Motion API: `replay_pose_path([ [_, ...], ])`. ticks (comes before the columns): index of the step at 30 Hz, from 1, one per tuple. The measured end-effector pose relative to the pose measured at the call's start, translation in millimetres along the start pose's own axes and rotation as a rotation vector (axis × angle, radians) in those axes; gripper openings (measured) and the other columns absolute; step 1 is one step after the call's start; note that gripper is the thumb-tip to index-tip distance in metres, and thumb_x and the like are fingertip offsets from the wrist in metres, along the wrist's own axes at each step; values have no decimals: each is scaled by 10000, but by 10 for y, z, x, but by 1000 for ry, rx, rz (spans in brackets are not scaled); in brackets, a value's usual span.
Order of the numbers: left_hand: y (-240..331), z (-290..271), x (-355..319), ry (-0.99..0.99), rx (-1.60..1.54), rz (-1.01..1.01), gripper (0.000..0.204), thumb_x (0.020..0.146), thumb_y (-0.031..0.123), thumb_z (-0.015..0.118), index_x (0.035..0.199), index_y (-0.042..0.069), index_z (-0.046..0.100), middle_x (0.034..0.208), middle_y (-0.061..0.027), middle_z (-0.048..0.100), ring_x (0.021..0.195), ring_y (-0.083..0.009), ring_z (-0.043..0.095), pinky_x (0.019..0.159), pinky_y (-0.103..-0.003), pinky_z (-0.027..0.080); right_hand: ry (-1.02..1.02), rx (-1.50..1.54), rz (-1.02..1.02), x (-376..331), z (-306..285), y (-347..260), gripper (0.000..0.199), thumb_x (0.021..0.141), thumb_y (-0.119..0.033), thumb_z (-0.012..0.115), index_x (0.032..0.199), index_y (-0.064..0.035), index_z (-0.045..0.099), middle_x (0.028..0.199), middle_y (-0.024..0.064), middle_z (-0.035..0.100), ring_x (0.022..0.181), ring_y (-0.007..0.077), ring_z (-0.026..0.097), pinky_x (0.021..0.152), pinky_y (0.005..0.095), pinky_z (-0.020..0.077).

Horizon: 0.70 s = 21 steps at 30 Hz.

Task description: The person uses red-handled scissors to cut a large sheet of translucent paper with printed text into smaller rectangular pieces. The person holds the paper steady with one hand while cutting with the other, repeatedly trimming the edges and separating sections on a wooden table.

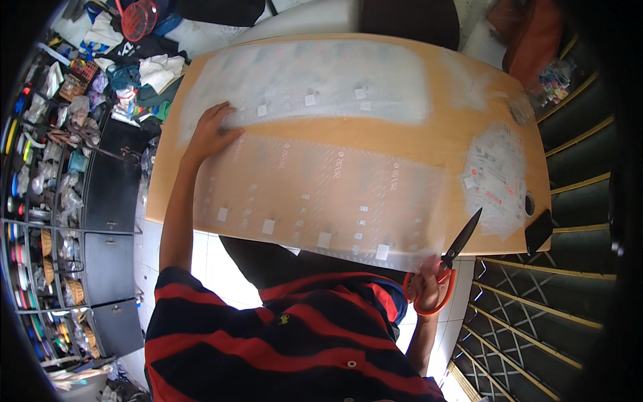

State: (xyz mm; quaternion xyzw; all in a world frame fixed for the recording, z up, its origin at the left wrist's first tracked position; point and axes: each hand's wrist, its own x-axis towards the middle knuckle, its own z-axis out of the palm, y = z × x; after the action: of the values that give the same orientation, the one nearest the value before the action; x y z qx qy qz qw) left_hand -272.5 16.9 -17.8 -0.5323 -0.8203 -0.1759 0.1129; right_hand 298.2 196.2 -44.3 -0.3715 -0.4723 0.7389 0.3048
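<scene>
A translucent plastic sheet (315, 194) with rows of small white squares and faint print lies across the near half of the table and reaches its front edge. My left hand (216, 130) rests at this sheet's far left corner, thumb and fingers apart. At the near right corner, my right hand (429, 287) is closed around the red handles of a pair of scissors (462, 238). The dark blades point away and to the right. My right fingertips are close to the sheet's edge; whether they also pinch it I cannot tell.
Farther back on the wooden table (439, 144) is a stack of similar translucent sheets (308, 74). A pile of cut plastic pieces (495, 177) lies at the right, near a black phone-like object (538, 231). Crowded shelves (50, 201) stand left; a folding metal gate (529, 315) stands right.
</scene>
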Motion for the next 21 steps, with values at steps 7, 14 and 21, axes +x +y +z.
replay_pose_path([
  [7, -32, -84, 297, 60, 139, 211, 337, 818, 163, 717, 1128, 52, 645, 1172, -138, 650, 1095, -355, 589, 971, -444, 451, -30, -6, 65, -12, 90, -63, 23, 935, -93, 492, 937, -75, 507, 505, -13, 362, 362, 104, 347, 323, 263, 312],
  [14, 1871, 104, 501, -80, -413, 326, 346, 869, 183, 704, 1172, 29, 639, 1153, -158, 654, 1071, -346, 602, 926, -414, 482, -212, -172, 137, -31, 130, -264, 208, 921, -82, 529, 721, -29, 502, 488, 16, 436, 388, 114, 412, 403, 276, 318],
  [21, 3094, 639, 663, -184, -534, 342, 494, 859, 374, 721, 1183, 13, 623, 1105, -185, 659, 1001, -340, 622, 876, -438, 488, -146, -268, 26, 27, 233, -146, 177, 923, -81, 541, 762, -15, 510, 494, 22, 452, 388, 122, 423, 398, 280, 332],
])
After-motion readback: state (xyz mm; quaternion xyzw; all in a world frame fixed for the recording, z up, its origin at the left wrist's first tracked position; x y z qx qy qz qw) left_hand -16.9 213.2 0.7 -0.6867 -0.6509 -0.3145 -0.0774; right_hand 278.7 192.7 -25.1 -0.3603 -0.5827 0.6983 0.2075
